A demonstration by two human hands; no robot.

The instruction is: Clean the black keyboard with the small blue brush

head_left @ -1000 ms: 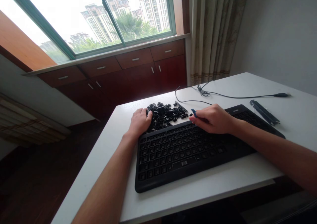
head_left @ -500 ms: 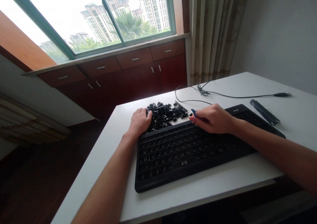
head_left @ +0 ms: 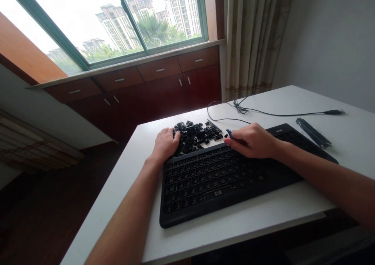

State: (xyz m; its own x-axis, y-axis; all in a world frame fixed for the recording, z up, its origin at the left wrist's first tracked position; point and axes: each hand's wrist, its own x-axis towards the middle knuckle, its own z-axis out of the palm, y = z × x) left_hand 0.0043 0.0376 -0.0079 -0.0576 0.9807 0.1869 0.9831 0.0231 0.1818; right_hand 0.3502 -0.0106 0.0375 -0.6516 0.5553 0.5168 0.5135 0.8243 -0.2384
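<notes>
A black keyboard (head_left: 205,196) lies on the white table, its key wells bare of caps over most of the visible part. Behind its left end is a heap of loose black keycaps (head_left: 190,134). My left hand (head_left: 164,144) rests against the heap's left side, thumb apart from the fingers; the fingertips are partly hidden. Above the keyboard's back edge, my right hand (head_left: 253,140) is closed on a small blue plastic tool (head_left: 229,133), whose tip sticks out past the thumb. The rest of that tool is covered by the fingers.
A black cable (head_left: 281,113) with a tied bundle runs behind the keyboard to a plug at the right. Dark strips in clear wrapping (head_left: 314,133) lie right of the keyboard. The white table (head_left: 123,167) ends at the left and front. Cabinets (head_left: 164,89) stand beneath the window.
</notes>
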